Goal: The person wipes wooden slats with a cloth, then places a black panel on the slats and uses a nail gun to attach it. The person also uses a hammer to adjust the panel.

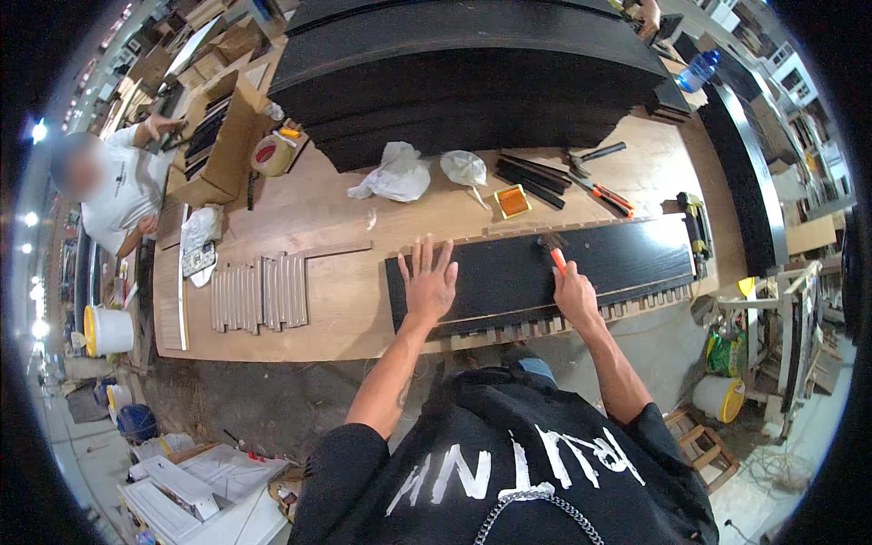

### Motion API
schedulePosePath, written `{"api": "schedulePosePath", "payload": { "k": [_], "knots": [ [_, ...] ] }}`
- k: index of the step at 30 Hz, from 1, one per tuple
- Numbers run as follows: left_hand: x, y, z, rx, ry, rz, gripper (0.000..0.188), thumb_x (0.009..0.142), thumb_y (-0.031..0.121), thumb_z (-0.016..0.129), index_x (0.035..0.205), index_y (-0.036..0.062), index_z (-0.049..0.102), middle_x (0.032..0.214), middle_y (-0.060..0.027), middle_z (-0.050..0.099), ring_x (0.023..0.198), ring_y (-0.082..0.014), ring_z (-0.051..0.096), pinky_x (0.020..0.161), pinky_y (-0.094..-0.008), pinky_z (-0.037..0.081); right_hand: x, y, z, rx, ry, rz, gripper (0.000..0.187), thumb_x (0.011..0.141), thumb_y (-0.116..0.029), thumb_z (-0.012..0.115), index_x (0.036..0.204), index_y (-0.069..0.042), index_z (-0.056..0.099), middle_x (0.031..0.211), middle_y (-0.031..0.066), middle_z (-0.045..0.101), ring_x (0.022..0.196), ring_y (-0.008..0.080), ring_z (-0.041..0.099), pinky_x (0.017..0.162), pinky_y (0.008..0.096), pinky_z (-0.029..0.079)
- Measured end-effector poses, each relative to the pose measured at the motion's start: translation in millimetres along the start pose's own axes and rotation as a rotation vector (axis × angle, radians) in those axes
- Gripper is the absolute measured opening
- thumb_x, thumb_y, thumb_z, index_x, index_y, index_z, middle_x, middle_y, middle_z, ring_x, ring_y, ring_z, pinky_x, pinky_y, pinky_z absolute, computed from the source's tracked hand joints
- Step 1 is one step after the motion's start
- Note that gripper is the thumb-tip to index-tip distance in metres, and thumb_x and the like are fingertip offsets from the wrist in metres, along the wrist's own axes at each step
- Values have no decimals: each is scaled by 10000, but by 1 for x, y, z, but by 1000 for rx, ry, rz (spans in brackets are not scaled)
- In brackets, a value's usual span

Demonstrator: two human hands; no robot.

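- The black panel (490,277) lies on the worktop (336,213) in the centre-right of the frame, slightly slanted, with a row of short brown strip ends (666,295) showing along its lower edge.
- The left hand (429,291) rests palm down near the panel's left end, its fingers spread apart and pointing toward the top of the frame.
- The right hand (575,295), right of centre, has its fingers wrapped round the handle of an orange-handled tool (559,262); the tool's dark head, over the panel, is too blurred to make out.
- Left of the panel, grey-brown slatted pieces (259,295) lie apart from it on the worktop.
- Above the panel sit a yellow-rimmed box (512,202), dark strips (536,182), a hammer (599,161), orange-handled pliers (610,198) and two whitish plastic bags (395,173).
- A tall stack of black boards (454,104) fills the upper middle.
- Upper left: a roll of tape (270,156) beside an open cardboard box (218,145) holding dark pieces; beyond it, a co-worker in a white shirt (127,200).
- Upper right: a blue-tinted bottle (699,71).
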State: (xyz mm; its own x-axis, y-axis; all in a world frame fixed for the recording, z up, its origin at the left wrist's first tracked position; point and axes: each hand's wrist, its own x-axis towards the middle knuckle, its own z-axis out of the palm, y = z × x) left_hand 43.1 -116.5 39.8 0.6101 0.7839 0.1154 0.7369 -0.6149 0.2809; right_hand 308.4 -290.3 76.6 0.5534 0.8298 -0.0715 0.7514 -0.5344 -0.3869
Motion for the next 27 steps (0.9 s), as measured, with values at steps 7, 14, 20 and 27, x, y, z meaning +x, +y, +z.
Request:
{"api": "schedulePosePath", "payload": {
  "k": [7, 14, 20, 27],
  "knots": [
    [7, 9, 1, -21, -19, 12, 513, 1090, 426, 316, 1576, 269, 364, 1648, -159, 249, 1534, -387, 166, 1212, -628, 78, -17, -90, 2, 270, 17, -183, 283, 1032, -275, 545, 978, -12, 456, 660, 275, 623, 645, 480, 640, 532, 552, 496],
    [0, -1, 1, 6, 59, 8, 485, 1073, 397, 371, 1523, 236, 454, 1618, -157, 317, 1517, -367, 231, 1209, -622, 119, -62, -97, -11, 246, -100, -195, 282, 1043, -273, 506, 965, -6, 463, 643, 226, 637, 580, 422, 647, 480, 509, 507],
    [0, 0, 1, -24, -15, -2, 500, 1082, 396, 334, 1550, 239, 413, 1651, -141, 246, 1537, -363, 165, 1219, -619, 88, -96, -72, 6, 132, -209, -193, 258, 1017, -237, 552, 1003, 2, 460, 678, 241, 631, 607, 444, 638, 503, 525, 494],
    [3, 11, -5, 75, -78, -4, 511, 1083, 408, 304, 1553, 236, 405, 1637, -138, 281, 1530, -353, 189, 1237, -573, 82, -105, -10, -5, 129, -101, -91, 262, 1027, -265, 536, 962, -30, 440, 638, 228, 619, 591, 454, 628, 500, 548, 483]
  ]
}}
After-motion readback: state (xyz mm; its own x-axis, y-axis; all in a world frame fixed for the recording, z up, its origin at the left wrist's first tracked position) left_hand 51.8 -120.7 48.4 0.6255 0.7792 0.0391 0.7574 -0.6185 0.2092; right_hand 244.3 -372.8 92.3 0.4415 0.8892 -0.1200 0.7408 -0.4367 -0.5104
